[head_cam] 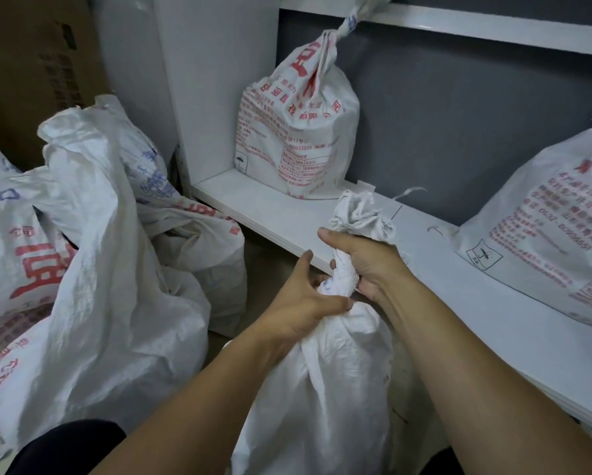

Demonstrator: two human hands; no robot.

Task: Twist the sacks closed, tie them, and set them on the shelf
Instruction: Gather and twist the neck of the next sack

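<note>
gripping the twisted neck of a white sack (322, 389), the right hand (366, 262) clamps just under the frayed mouth while the left hand (301, 303) pinches it lower down, the two close together. the sack stands just before the front edge of the shelf (274, 207); a tied sack (298, 132) stands at its back left corner.
</note>
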